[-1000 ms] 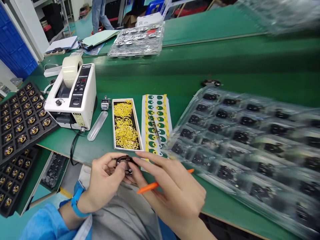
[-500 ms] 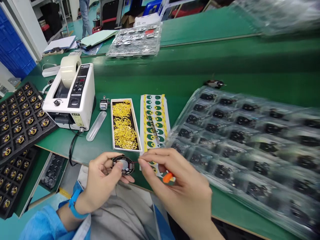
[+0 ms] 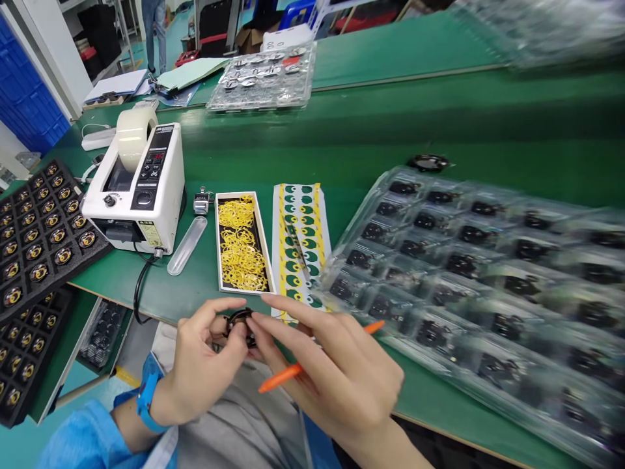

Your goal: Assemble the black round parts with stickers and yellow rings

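Note:
Near the bench's front edge, my left hand (image 3: 205, 365) pinches a small round black part (image 3: 241, 326) between thumb and fingers. My right hand (image 3: 332, 365) reaches in from the right, its fingertips touching the same part. An orange pen-like tool (image 3: 280, 378) lies across my right hand, held among its fingers. Fingers hide much of the round part. Just beyond the hands are a white box (image 3: 218, 241) of yellow rings and a sheet of green and yellow stickers (image 3: 301, 244) with tweezers on it.
A white tape dispenser (image 3: 137, 182) stands at the left, beside a black foam tray (image 3: 46, 228) of round parts. A large clear plastic tray (image 3: 469, 286) of black parts covers the right. Another round part (image 3: 430, 163) lies behind it. A person's legs (image 3: 155, 32) show far back.
My right hand has moved left onto the round part, which is now more tilted and covered. More of the orange tool shows. The person in the background has shifted left.

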Available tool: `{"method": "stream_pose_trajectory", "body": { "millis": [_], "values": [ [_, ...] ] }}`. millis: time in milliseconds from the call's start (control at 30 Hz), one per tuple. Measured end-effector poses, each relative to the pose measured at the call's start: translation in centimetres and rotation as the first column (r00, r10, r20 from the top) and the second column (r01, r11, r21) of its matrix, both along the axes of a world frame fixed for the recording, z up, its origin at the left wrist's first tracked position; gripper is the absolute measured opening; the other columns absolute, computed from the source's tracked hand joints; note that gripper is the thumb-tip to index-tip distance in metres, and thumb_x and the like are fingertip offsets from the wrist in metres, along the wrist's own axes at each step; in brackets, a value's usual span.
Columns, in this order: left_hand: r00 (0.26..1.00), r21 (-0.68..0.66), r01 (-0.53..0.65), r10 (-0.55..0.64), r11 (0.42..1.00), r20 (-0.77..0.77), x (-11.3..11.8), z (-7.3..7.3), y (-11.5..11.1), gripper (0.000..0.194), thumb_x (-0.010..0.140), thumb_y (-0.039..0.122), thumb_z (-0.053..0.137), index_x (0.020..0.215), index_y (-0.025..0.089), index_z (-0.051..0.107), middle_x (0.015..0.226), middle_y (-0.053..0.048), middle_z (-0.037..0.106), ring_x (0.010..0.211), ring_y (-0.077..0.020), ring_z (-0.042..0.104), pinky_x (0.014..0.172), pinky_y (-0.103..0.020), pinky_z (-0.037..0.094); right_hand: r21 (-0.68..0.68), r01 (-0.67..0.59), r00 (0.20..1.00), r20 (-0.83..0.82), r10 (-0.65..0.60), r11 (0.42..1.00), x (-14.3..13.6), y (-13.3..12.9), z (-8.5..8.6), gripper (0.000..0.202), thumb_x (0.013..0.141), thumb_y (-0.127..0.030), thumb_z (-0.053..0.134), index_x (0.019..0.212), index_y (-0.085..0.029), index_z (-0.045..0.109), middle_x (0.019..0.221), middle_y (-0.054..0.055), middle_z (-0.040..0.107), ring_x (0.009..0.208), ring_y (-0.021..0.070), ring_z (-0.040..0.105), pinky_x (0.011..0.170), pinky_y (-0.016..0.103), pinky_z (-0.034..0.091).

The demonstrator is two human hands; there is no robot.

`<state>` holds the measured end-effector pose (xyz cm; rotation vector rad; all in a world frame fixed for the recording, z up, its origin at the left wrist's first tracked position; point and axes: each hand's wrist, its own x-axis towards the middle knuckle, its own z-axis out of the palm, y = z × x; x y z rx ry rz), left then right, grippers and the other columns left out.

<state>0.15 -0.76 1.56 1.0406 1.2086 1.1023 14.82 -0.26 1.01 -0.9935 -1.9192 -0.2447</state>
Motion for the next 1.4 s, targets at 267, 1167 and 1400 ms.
{"method": "stream_pose_trajectory", "body": {
  "millis": [267, 1167, 1400],
  "values": [
    [0.991, 0.061, 0.038, -0.03, 0.997, -0.133, -0.2, 0.1, -0.4, 0.028, 0.083, 0.022, 0.063, 0.105, 0.01, 0.075, 0.056, 0.003, 0.059, 0.05, -0.0098, 0.061, 0.058, -0.021, 0.063, -0.04, -0.106, 0.994, -0.037, 0.104, 0.994, 0.0, 0.6, -0.9, 0.007, 0.097, -0.006, 0.06, 0.1, -0.012, 0.062, 0.086, 0.011, 0.075, 0.071, 0.0183, 0.065, 0.062, 0.029, 0.049],
    [0.948, 0.224, 0.057, 0.018, 0.973, -0.319, 0.0, -0.7, -1.0, 0.026, 0.089, 0.017, 0.059, 0.108, 0.011, 0.074, 0.072, -0.005, 0.077, 0.059, -0.0146, 0.073, 0.06, -0.019, 0.061, 0.015, -0.161, 0.975, 0.157, 0.157, 0.987, 1.2, 0.5, -0.1, 0.011, 0.1, -0.008, 0.052, 0.101, -0.009, 0.063, 0.091, 0.016, 0.076, 0.068, 0.0198, 0.062, 0.06, 0.032, 0.047],
    [0.966, 0.18, 0.043, 0.005, 0.983, -0.258, 0.0, -0.9, -0.9, 0.023, 0.087, 0.019, 0.06, 0.107, 0.013, 0.072, 0.074, -0.004, 0.075, 0.06, -0.0115, 0.067, 0.061, -0.018, 0.056, -0.011, -0.045, 0.999, -0.03, 0.044, 0.999, -0.4, -0.2, -0.6, 0.012, 0.093, -0.002, 0.063, 0.097, -0.014, 0.062, 0.085, 0.011, 0.074, 0.069, 0.0193, 0.066, 0.062, 0.031, 0.05]
  ]
}}
